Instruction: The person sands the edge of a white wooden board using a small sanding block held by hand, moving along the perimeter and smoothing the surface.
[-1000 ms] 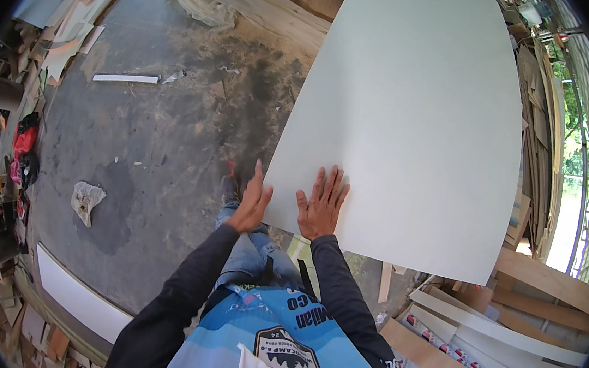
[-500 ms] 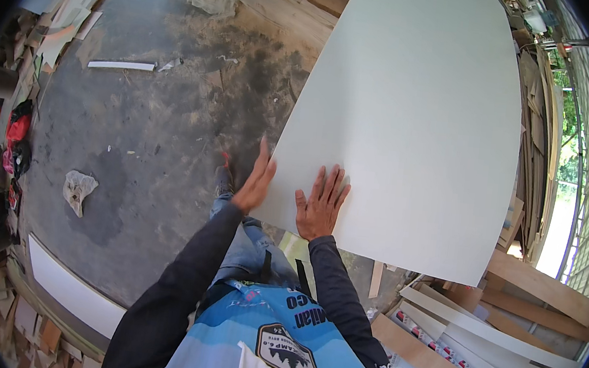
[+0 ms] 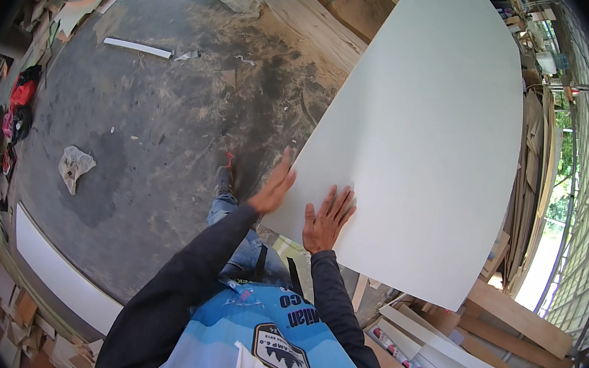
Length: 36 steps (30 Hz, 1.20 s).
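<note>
Board — large, white, flat, filling the upper right of the head view, its lower corner just before the person's knees. Left hand — fingers straight, laid along the board's left edge. Right hand — open, fingers spread, palm flat on the board's face. Concrete floor at left, carrying a crumpled rag and a white strip.

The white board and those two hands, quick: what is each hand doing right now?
Left hand: open, fingers straight, at the left edge of the white board.
Right hand: open, palm flat on the board.
</note>
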Motion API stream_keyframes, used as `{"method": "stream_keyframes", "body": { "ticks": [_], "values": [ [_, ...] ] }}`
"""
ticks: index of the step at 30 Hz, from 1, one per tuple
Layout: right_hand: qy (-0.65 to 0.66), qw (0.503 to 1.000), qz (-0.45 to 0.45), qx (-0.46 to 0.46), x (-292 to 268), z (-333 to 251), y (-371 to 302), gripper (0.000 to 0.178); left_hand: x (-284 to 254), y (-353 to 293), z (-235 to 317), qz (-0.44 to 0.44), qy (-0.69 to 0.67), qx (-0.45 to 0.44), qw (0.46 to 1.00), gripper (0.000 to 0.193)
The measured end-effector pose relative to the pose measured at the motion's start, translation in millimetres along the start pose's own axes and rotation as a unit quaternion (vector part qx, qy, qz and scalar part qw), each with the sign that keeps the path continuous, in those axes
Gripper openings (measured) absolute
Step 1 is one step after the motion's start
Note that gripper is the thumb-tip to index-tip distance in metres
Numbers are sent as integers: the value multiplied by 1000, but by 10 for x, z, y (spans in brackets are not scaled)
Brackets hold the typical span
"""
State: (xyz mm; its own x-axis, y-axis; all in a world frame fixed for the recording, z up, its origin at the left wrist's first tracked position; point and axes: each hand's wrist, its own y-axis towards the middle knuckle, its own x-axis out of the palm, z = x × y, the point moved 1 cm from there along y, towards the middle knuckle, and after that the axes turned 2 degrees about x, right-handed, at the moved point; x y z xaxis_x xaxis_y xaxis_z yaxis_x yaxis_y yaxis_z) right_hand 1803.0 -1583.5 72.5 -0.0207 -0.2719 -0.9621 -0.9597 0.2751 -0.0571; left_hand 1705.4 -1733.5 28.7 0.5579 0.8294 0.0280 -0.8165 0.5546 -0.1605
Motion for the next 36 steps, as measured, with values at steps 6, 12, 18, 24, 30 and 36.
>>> {"method": "stream_keyframes", "body": {
  "ticks": [6,12,18,24,30,36],
  "values": [
    [41,998,-6,44,-31,-57,0,73,48,96,-21,11,-34,29,999,80],
    [81,994,4,75,-85,-84,-85,70,121,-436,-26,-36,35,-37,998,77],
    [131,988,17,77,-117,-389,10,67,81,465,66,34,-1,-16,999,76],
    [225,966,89,87,-124,-468,140,57,13,-454,-141,-77,57,-30,995,77],
    [322,945,38,-45,-339,-698,645,45,-739,-184,-102,32,54,11,998,75],
    [581,781,-229,29,-312,-835,1147,47,-854,95,900,110,-165,61,978,63]
  ]
}}
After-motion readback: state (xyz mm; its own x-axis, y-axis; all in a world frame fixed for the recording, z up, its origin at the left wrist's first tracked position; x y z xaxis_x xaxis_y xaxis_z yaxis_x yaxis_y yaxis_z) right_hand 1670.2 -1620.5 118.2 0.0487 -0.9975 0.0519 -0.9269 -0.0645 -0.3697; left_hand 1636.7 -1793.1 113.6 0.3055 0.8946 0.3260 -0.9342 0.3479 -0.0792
